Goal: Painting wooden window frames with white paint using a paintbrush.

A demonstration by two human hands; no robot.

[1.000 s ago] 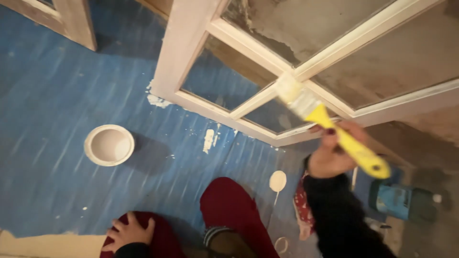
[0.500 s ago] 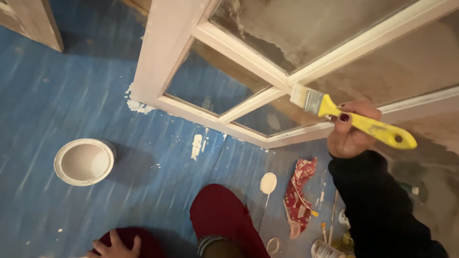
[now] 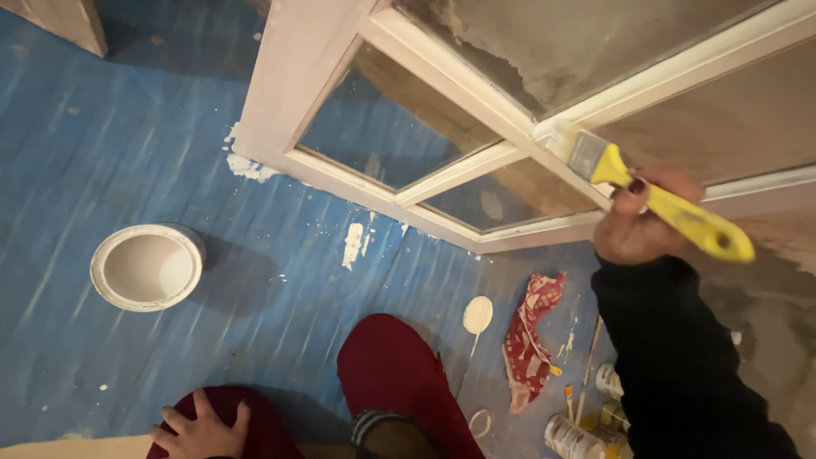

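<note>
While the right hand fingers grip the yellow paintbrush, its bristles touch the window frame.

A round white paint tub stands open on the blue floor at left. Small labelled tins cluster at the bottom right, partly hidden.
</note>
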